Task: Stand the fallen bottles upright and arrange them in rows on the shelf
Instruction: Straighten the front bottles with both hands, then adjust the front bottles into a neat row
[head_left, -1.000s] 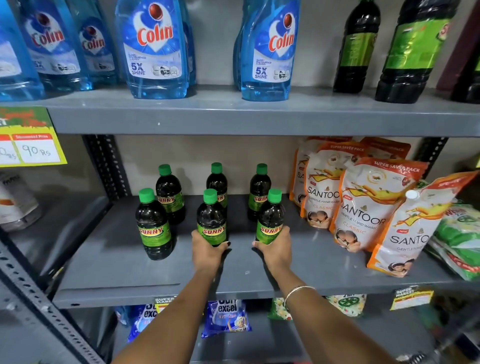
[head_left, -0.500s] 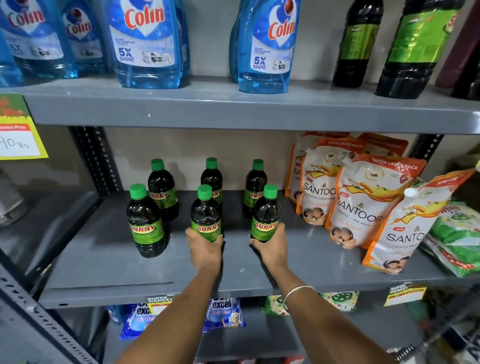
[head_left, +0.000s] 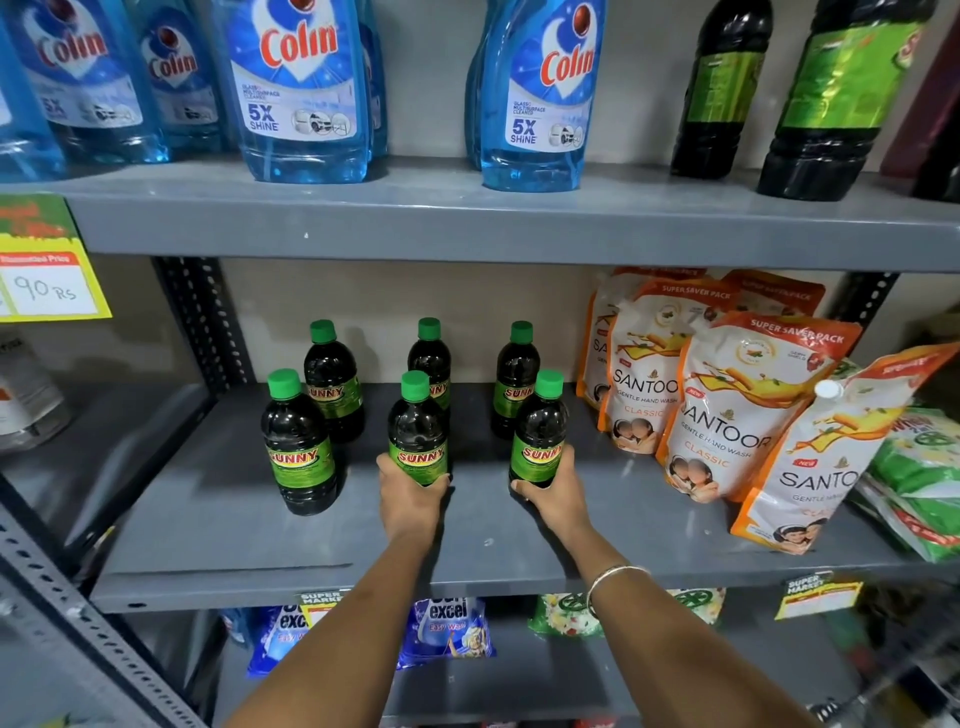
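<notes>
Several dark Sunny bottles with green caps stand upright in two rows on the grey middle shelf (head_left: 218, 540). My left hand (head_left: 410, 501) is wrapped around the base of the front middle bottle (head_left: 418, 426). My right hand (head_left: 553, 493) grips the base of the front right bottle (head_left: 540, 431). The front left bottle (head_left: 297, 441) stands alone, untouched. Behind them stand the back left bottle (head_left: 332, 376), the back middle bottle (head_left: 431, 353) and the back right bottle (head_left: 515, 374). No bottle lies on its side.
Santoor hand wash pouches (head_left: 727, 410) lean at the right of the same shelf, close to the front right bottle. Blue Colin bottles (head_left: 301, 88) and tall dark bottles (head_left: 831, 98) fill the shelf above. A yellow price tag (head_left: 47, 280) hangs at left. Detergent packs (head_left: 447, 631) lie below.
Both hands stay on the two front bottles, which hold their places in the row. The view has shifted slightly and come nearer to the shelf.
</notes>
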